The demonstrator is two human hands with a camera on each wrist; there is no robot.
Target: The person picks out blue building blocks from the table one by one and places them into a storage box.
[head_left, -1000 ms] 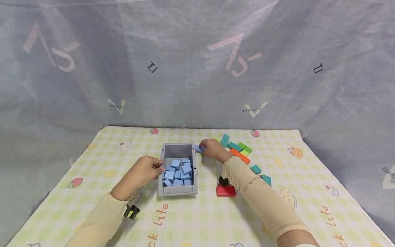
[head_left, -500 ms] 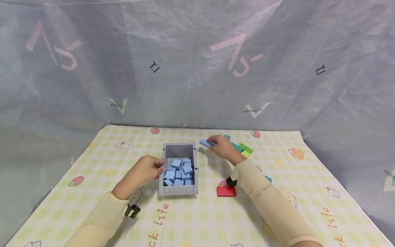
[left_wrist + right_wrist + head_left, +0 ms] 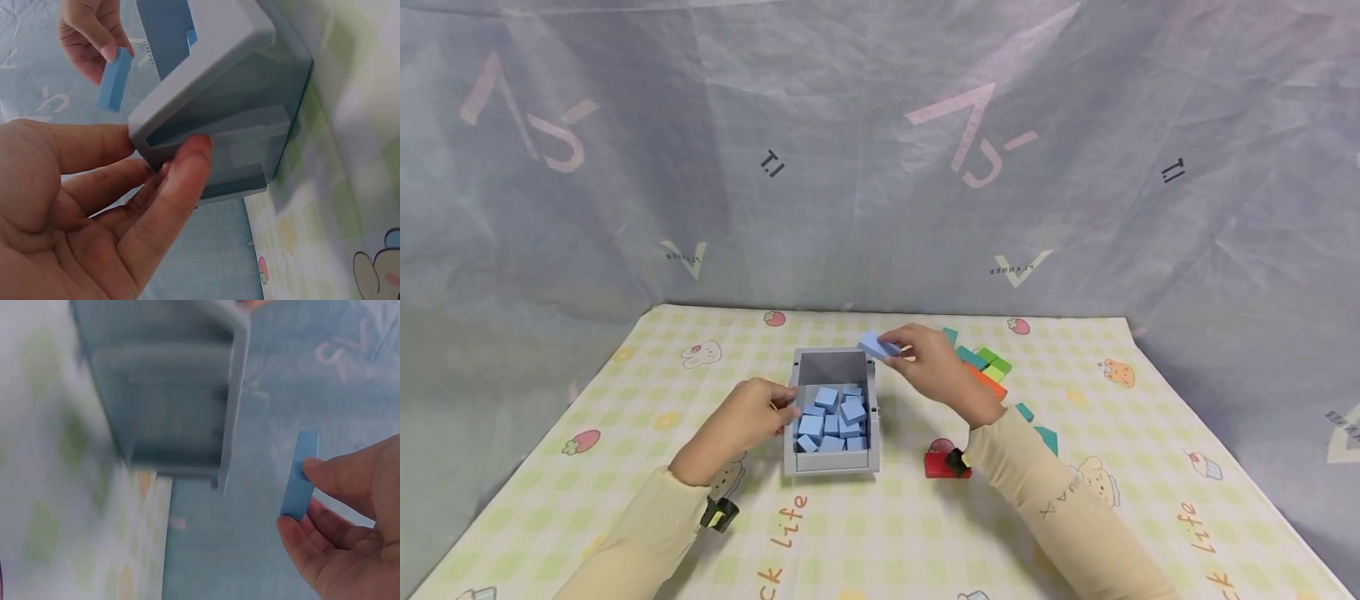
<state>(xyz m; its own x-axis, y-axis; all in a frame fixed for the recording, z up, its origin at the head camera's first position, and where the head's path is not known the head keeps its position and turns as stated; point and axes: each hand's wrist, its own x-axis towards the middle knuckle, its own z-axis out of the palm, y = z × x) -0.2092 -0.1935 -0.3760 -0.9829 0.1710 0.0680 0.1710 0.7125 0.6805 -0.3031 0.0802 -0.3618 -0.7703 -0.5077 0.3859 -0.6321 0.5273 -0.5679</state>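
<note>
A grey open-topped box (image 3: 832, 464) stands left of the table's middle, with several light blue blocks (image 3: 831, 425) lying jumbled inside. At its left wall my left hand (image 3: 747, 425) pinches the rim between thumb and fingers; the left wrist view shows the fingertips (image 3: 199, 145) against the outer side wall. My right hand (image 3: 931, 360) is raised by the far right corner of the box. Between its thumb and fingers it pinches a flat light blue block (image 3: 300, 475), whose left end overlaps the box's rim in the head view.
A red block (image 3: 936, 466) lies right of the box, partly behind the right wrist's camera strap. Farther right are green (image 3: 996, 360), orange (image 3: 988, 382) and teal blocks (image 3: 1047, 439). A checked cloth (image 3: 865, 542) covers the table, and a grey curtain (image 3: 865, 208) hangs behind it.
The right hand has lifted the blue block off the cloth beside the box and carried it left to the box's far right corner. The left hand stays at the rim.
</note>
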